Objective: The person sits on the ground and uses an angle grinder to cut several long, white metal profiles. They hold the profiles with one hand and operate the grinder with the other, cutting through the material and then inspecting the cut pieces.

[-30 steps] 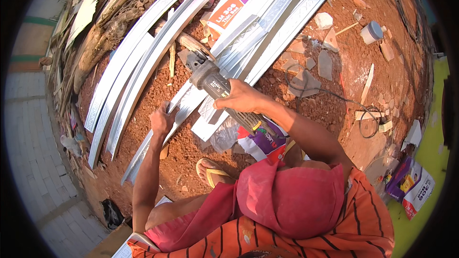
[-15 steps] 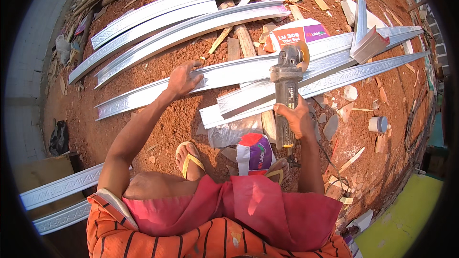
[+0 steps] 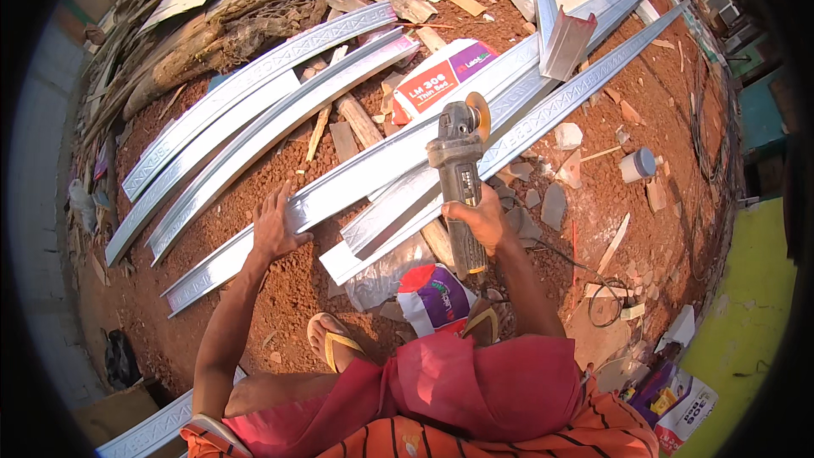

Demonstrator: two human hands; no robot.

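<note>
My right hand (image 3: 481, 220) is wrapped round the body of an angle grinder (image 3: 460, 171), held upright with its tan disc at the top. Behind the grinder lie overlapping silvery metal channels (image 3: 373, 175). My left hand (image 3: 275, 227) rests across the longest channel towards its left end, fingers stretched out and thumb apart. Across the channels at the far right stands a short bent channel piece (image 3: 566, 44) with a reddish end. Whether the disc touches metal is not clear.
More curved channels (image 3: 254, 148) lie to the left. Behind them are logs (image 3: 199, 59) and scrap wood. A printed bag (image 3: 445, 76) lies beyond the grinder, another (image 3: 435, 298) by my sandalled feet. A cable (image 3: 564, 265) and a lidded tub (image 3: 638, 164) are at right.
My view has turned, so the channels slant more steeply. My left hand has moved along the long channel towards its left end and its fingers have straightened. My right hand still holds the grinder.
</note>
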